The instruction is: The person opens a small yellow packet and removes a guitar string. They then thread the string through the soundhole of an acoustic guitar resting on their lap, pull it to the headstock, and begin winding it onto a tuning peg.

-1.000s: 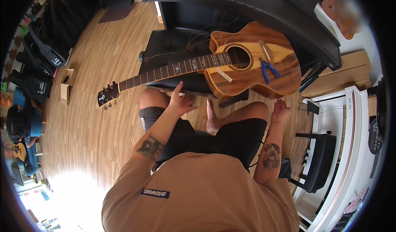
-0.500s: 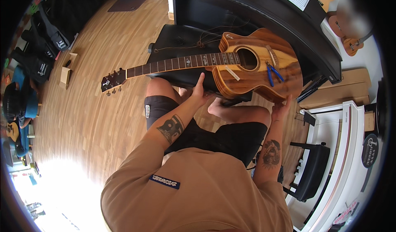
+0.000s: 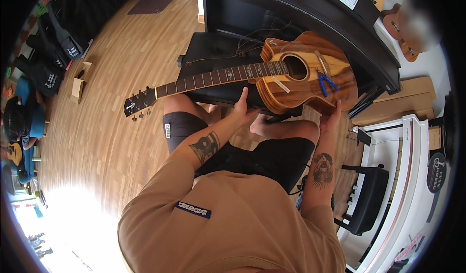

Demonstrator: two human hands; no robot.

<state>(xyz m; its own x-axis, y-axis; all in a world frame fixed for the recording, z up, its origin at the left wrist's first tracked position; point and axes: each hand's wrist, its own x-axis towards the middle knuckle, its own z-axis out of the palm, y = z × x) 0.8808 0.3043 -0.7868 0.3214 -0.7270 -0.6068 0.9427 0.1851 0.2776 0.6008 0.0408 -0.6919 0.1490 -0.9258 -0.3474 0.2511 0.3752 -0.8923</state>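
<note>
A wooden acoustic guitar lies flat on a black padded bench, its neck pointing left and its headstock hanging over the wooden floor. A blue-handled tool rests on the guitar's top near the bridge. My left hand holds the near edge of the guitar body where the neck joins it. My right hand grips the lower rim of the body at the right. Loose strings curl on the bench behind the neck.
A black piano stands behind the bench. Small guitars lean at the back right. A white keyboard stand and a black stool sit to the right. Black bags and a cardboard box lie on the floor at left.
Both hands rose from my knees to the guitar's near edge and took hold of the body. The view has tilted down and closer to the guitar.
</note>
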